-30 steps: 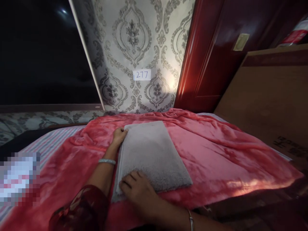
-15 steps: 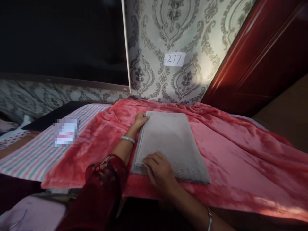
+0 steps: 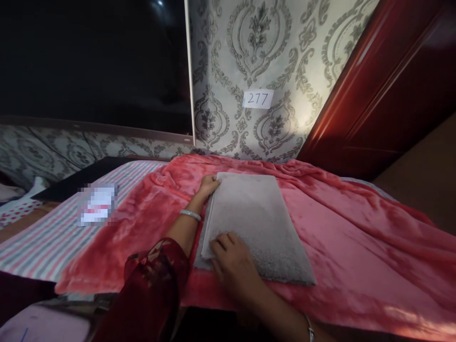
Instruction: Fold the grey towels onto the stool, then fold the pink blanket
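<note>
While flat on blanket (image 3: 338, 247) | towel (image 3: 254, 223) | both hands touching

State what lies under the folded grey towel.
The folded grey towel rests on a red blanket, with the left hand and right hand on its edge. The blanket beneath is hidden.

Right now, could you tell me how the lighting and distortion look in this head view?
Head view: light is uneven, bright on the wallpaper near the 277 label and along the blanket, dark at the lower edge and the black screen; wide-angle bending tilts the door; a patch on the striped sheet is pixelated; the towel looks sharp.
</note>
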The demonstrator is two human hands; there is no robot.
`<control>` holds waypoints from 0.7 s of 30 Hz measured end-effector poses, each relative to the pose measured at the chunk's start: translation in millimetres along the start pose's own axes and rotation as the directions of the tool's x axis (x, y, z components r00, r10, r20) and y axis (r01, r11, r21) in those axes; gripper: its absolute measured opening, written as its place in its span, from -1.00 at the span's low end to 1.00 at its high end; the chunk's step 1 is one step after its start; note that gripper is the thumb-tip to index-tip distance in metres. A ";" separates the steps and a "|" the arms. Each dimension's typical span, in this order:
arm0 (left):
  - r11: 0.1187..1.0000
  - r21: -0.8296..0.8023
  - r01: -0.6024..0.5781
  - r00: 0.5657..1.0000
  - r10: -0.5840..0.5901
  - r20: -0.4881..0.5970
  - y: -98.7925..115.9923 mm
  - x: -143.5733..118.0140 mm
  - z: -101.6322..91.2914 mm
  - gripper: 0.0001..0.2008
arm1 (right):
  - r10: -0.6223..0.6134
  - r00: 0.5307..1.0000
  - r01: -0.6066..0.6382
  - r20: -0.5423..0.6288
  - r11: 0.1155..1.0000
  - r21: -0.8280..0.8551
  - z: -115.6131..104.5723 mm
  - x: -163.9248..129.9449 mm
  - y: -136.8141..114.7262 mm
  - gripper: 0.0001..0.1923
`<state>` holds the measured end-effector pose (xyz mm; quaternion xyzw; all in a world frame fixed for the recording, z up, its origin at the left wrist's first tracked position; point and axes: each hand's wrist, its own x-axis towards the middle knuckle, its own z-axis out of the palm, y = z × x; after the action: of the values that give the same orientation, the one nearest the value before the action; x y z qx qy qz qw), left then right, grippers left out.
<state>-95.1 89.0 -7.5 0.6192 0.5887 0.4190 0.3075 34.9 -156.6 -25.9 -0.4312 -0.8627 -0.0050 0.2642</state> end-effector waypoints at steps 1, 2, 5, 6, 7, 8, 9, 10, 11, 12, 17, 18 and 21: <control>1.000 -0.003 0.004 1.000 -0.004 0.022 1.2 -0.4 -1.8 -0.73 | -0.028 1.000 0.028 0.004 0.999 -0.029 1.8 1.6 0.8 -0.87; 1.000 -0.006 0.009 0.999 -0.009 0.053 2.7 -1.1 -4.1 -0.71 | -0.053 0.999 0.053 0.003 0.997 -0.055 3.8 2.8 1.7 -0.89; 1.000 -0.008 0.022 0.982 -0.020 0.190 8.5 -4.2 -13.9 -0.70 | -0.076 0.997 0.074 -0.025 0.994 -0.086 9.1 3.3 3.8 -0.89; 1.000 -0.004 0.024 0.971 -0.022 0.240 10.7 -5.5 -17.7 -0.70 | -0.074 0.997 0.071 -0.034 0.994 -0.082 10.0 2.8 4.0 -0.89; 1.000 0.001 0.024 0.958 -0.023 0.286 12.9 -6.9 -21.4 -0.71 | -0.069 0.997 0.065 -0.044 0.995 -0.075 10.4 2.3 3.9 -0.89; 1.000 0.010 0.022 0.945 -0.024 0.327 15.1 -8.3 -25.0 -0.71 | -0.060 0.997 0.057 -0.052 0.996 -0.069 10.3 1.8 3.6 -0.89; 1.000 0.021 0.021 0.932 -0.027 0.361 17.2 -9.7 -28.3 -0.70 | -0.052 0.997 0.049 -0.055 0.997 -0.065 9.9 1.5 3.3 -0.88; 0.999 0.032 0.018 0.921 -0.029 0.388 19.4 -11.1 -31.3 -0.69 | -0.047 0.997 0.043 -0.057 0.997 -0.064 9.3 1.4 2.9 -0.88; 0.999 0.045 0.016 0.912 -0.032 0.410 21.4 -12.4 -34.0 -0.67 | -0.044 0.998 0.040 -0.054 0.997 -0.065 8.5 1.6 2.6 -0.87; 0.998 0.057 0.013 0.903 -0.036 0.427 23.4 -13.8 -36.2 -0.65 | -0.044 0.998 0.041 -0.049 0.997 -0.066 7.6 1.9 2.5 -0.87; 0.993 0.117 0.011 0.874 -0.067 0.481 28.6 -24.4 -43.4 -0.59 | -0.051 0.999 0.050 -0.017 0.997 -0.051 4.0 3.1 2.5 -0.84; 0.991 0.131 0.014 0.872 -0.077 0.483 28.3 -27.6 -44.0 -0.59 | -0.049 0.999 0.049 -0.017 0.998 -0.046 3.6 3.1 2.4 -0.84; 0.987 0.161 0.027 0.892 -0.096 0.442 25.4 -38.7 -43.8 -0.59 | -0.044 0.999 0.043 -0.015 0.998 -0.036 3.0 3.2 1.3 -0.86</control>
<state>-120.0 42.9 28.8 0.7015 0.5513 0.2095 0.4001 33.0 -152.7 -27.3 -0.4169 -0.8695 -0.0296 0.2632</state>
